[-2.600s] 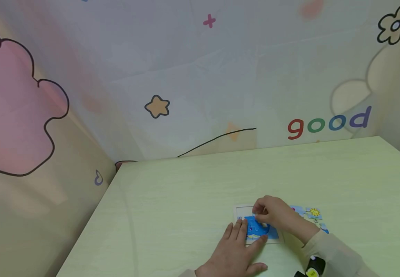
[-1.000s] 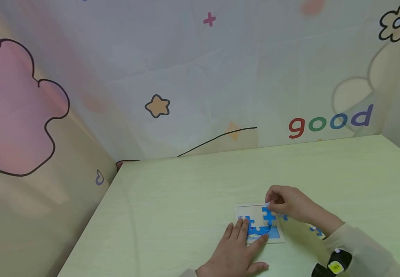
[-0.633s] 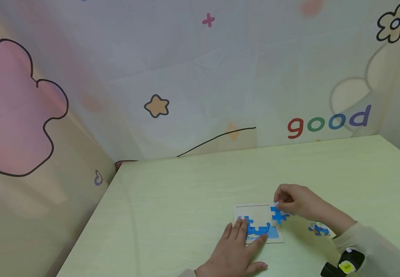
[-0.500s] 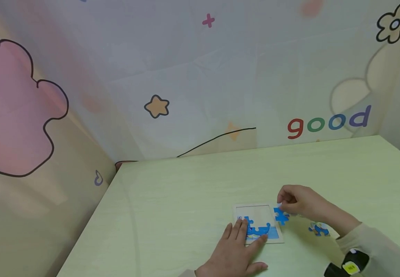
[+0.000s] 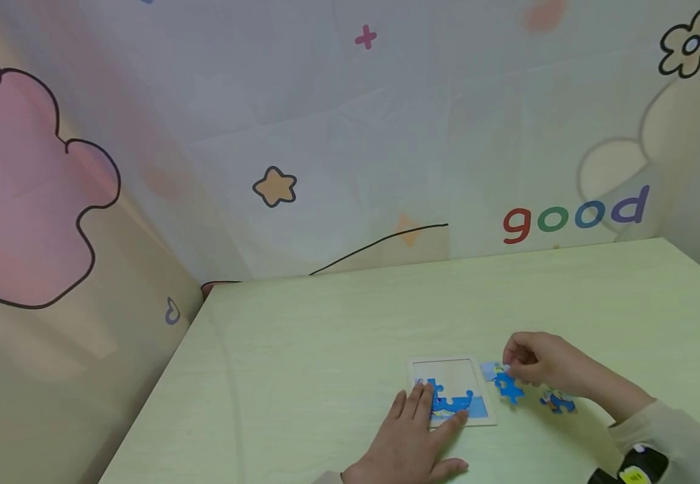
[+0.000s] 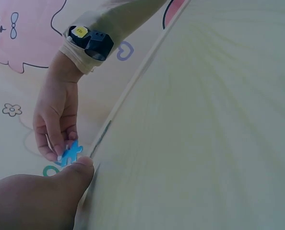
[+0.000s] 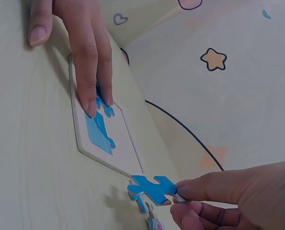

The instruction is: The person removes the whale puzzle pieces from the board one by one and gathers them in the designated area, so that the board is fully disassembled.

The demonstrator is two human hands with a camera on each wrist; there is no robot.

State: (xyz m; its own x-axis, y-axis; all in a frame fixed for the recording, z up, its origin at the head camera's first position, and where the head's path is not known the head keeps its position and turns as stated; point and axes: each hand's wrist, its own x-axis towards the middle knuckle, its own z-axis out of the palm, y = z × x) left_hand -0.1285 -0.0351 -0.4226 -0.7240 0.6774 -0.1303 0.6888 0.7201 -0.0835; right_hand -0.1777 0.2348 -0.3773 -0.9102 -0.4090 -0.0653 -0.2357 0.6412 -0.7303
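My right hand [image 5: 546, 363] pinches a blue jigsaw puzzle piece [image 5: 509, 388] between thumb and fingers, just right of the puzzle tray. In the right wrist view the piece [image 7: 154, 188] is held above other pieces on the table. My left hand [image 5: 413, 433] lies flat, its straight fingers resting on the lower left of the white-framed puzzle tray [image 5: 491, 422]. Blue pieces [image 5: 455, 403] fill the tray's lower part; its upper part is bare board. The left wrist view has the left thumb [image 6: 61, 187] in front and the right hand with the piece beyond.
Loose puzzle pieces [image 5: 558, 401] lie on the table right of the tray, with a pale blue piece [image 5: 489, 371] beside the tray's right edge. The light table [image 5: 301, 363] meets a printed cloth backdrop [image 5: 350, 134] behind. A black wrist camera [image 5: 643, 464] sits on the right sleeve.
The right hand has lifted the blue piece out of the tray and carried it right, over the loose pieces. The left hand has stayed on the tray.
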